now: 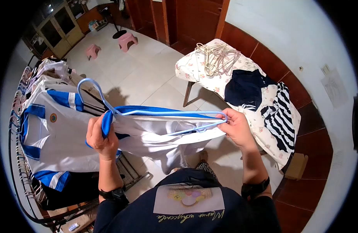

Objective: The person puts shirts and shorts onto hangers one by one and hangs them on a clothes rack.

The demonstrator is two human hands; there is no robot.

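Observation:
A light-blue clothes hanger (167, 113) lies across in front of me, its hook rising at the left. One end of it is inside a white shirt with blue trim (163, 141), which hangs down below. My left hand (101, 138) is closed around the shirt's blue edge near the hanger's neck. At the other end, the fingers of my right hand (236, 127) pinch the hanger's corner, with the white cloth against them. Just left of my left hand hangs another white shirt with blue collar and cuffs (68, 132).
A clothes rack (16, 182) full of garments stands on the left. To the right, a table with a flowered cloth (190, 66) bears a heap of hangers (217, 58), dark clothing (245, 87) and a striped garment (280, 120). Pink stools (127, 42) stand farther back.

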